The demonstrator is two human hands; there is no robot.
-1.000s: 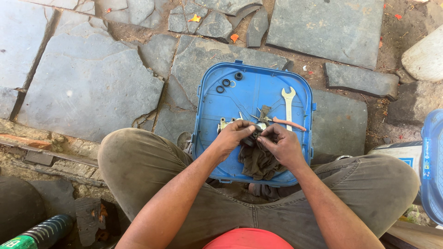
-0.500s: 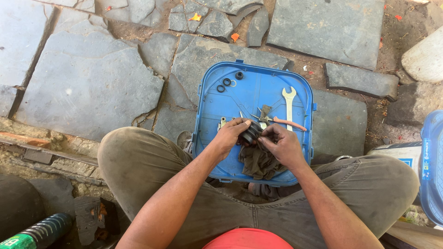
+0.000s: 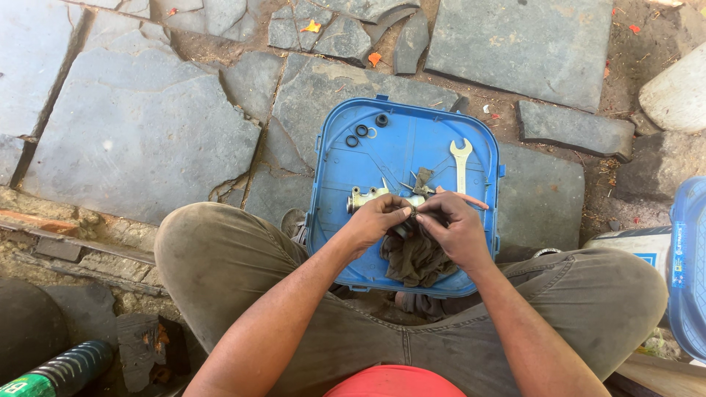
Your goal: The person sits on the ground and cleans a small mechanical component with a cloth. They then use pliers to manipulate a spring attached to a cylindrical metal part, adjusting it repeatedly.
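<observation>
I sit over a blue plastic lid (image 3: 448, 125) that lies on stone paving. My left hand (image 3: 373, 220) and my right hand (image 3: 454, 229) meet above the lid's near half and pinch a small dark part (image 3: 412, 213) between the fingertips. A dark rag (image 3: 415, 257) hangs under my right hand. A pale metal cylinder body (image 3: 364, 196) lies on the lid just beyond my left hand. An open-end spanner (image 3: 460, 160) rests on the lid's right side. Several black rubber rings (image 3: 362, 131) lie near its far left corner.
Cracked grey stone slabs (image 3: 140, 132) surround the lid. A blue container (image 3: 687, 265) and a white box (image 3: 640, 242) stand at the right edge. A black ribbed part with a green end (image 3: 55, 371) lies at the lower left. My knees flank the lid.
My hands stay together over the lid; the fingers have shifted slightly on the small part and the rag. Nothing else has moved.
</observation>
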